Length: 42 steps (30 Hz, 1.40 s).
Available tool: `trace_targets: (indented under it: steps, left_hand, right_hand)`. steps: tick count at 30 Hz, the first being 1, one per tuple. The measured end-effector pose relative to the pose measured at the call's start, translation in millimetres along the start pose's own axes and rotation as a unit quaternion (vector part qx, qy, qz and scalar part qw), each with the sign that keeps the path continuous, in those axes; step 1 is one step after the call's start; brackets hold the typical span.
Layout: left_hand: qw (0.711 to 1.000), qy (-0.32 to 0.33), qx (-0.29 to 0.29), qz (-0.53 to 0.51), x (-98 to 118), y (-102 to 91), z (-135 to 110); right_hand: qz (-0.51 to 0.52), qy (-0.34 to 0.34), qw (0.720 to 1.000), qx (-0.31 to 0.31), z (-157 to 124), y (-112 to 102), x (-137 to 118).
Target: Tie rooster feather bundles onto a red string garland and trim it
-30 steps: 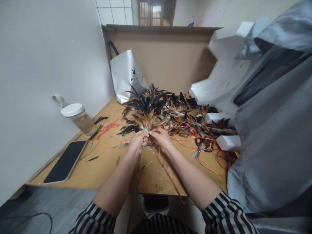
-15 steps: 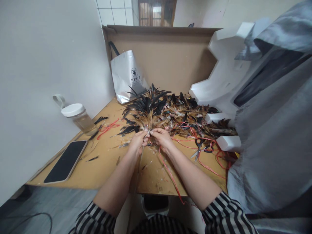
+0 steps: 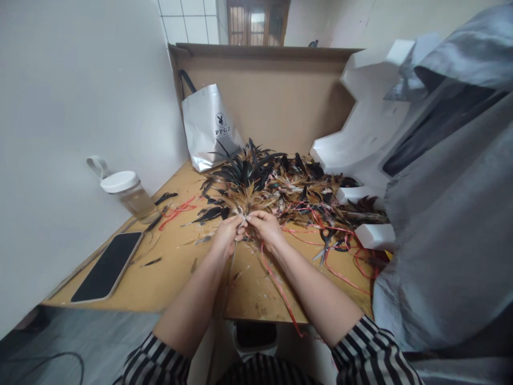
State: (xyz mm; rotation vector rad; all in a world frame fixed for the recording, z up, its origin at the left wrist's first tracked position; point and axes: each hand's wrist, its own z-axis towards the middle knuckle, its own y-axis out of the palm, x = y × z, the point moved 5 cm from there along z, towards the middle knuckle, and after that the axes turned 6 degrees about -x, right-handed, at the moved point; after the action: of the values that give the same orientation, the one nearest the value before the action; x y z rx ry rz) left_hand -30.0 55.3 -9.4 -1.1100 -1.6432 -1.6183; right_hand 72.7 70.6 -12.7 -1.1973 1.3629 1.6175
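A fan-shaped bundle of brown and black feathers (image 3: 244, 182) stands up from the wooden table (image 3: 176, 267). My left hand (image 3: 226, 235) and my right hand (image 3: 264, 229) meet at the bundle's base, both pinched shut on the quill ends. A red string (image 3: 276, 278) trails from under my right hand toward the table's front edge. More feathers lie heaped behind and to the right (image 3: 316, 192).
A phone (image 3: 108, 264) lies face down at the front left. A lidded jar (image 3: 128, 195) stands by the left wall. A silver bag (image 3: 208, 128) leans on the cardboard backboard. Scissors (image 3: 326, 243) and red strings lie right, by white foam blocks (image 3: 374, 235) and grey cloth (image 3: 449, 214).
None beyond a slight shift of the view; both hands stay pinched at the base of the feather bundle.
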Motion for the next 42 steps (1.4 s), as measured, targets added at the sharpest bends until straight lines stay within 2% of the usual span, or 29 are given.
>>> trace_targets:
  steps: [6, 13, 22, 25, 28, 30, 32, 34, 35, 36, 38, 40, 41, 42]
  left_hand:
    - [1.000, 0.014, -0.011, 0.001, -1, -0.9, 3]
    - [1.000, 0.018, 0.007, 0.006, -1, -3.3, 4]
    - [1.000, 0.015, 0.006, 0.007, 0, -1.1, 2]
    - [1.000, 0.011, 0.012, 0.002, 1, -2.4, 3]
    - [1.000, 0.013, 0.020, -0.003, 0, -6.3, 5]
    - [1.000, 0.015, 0.023, -0.005, 0, -9.1, 7]
    - [1.000, 0.013, 0.022, -0.003, -2, -10.8, 8]
    - [1.000, 0.012, 0.017, 0.000, -2, -10.5, 8]
    - [1.000, 0.014, 0.014, 0.001, -2, -9.5, 8]
    - [1.000, 0.016, 0.010, 0.002, -2, -8.2, 7]
    - [1.000, 0.017, 0.004, 0.004, -1, -5.1, 6]
    - [1.000, 0.011, 0.006, 0.009, -1, -3.0, 5]
    - [1.000, 0.007, 0.009, 0.012, -1, -2.6, 4]
    - [1.000, 0.004, 0.012, 0.013, -1, -2.5, 4]
  right_hand:
    - [-0.004, 0.002, 1.000, 0.008, 1, -2, 3]
    - [-0.040, 0.005, 0.999, 0.010, -2, 0, 0]
    - [-0.058, -0.012, 0.997, 0.051, -4, -4, -2]
    - [-0.064, -0.054, 0.992, 0.090, -8, -7, -17]
    - [-0.067, -0.087, 0.986, 0.125, -12, -19, -40]
    - [-0.077, -0.100, 0.982, 0.140, -13, -35, -58]
    - [-0.115, -0.117, 0.973, 0.160, -14, -62, -77]
    - [-0.198, -0.131, 0.948, 0.210, -18, -96, -95]
    - [-0.262, -0.138, 0.924, 0.244, -22, -114, -105]
    - [-0.338, -0.147, 0.885, 0.284, -27, -131, -114]
    - [-0.502, -0.130, 0.786, 0.337, -38, -157, -127]
    - [-0.617, -0.092, 0.698, 0.352, -46, -171, -131]
    - [-0.657, -0.072, 0.669, 0.340, -48, -173, -130]
    - [-0.689, -0.052, 0.651, 0.314, -48, -172, -127]
